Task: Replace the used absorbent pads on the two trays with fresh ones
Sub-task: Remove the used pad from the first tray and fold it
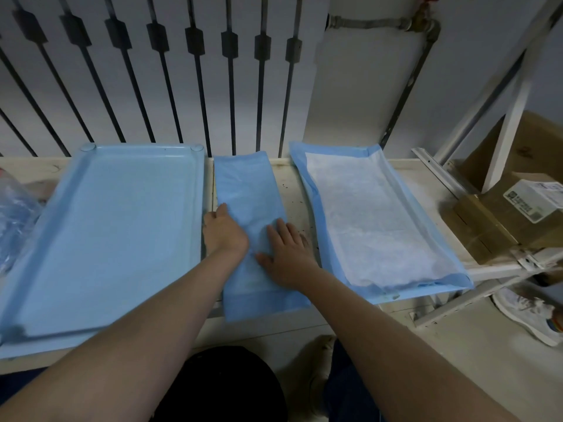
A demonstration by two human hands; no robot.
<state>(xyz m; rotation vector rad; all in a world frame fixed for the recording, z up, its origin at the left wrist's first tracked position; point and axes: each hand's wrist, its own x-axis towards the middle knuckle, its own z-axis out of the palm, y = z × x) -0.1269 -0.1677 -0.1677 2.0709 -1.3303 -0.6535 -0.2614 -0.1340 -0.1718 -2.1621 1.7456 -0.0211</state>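
Our left grip [224,228] lay flat and unclenched on the left edge of the folded blue pad [253,208], fingers extended and grasping nothing; our right grip [288,254] pressed palm-down on the same pad, fingers spread, also holding nothing. The folded pad lay lengthwise on the tabletop [292,190] between the two trays. The left tray [195,178] was bare, light blue, just beside our left grip. On the right, a spread pad [374,220], white with a blue border, covered the second tray. Crumpled clear plastic [15,214] sat at the far left, cardboard boxes [493,226] at the right.
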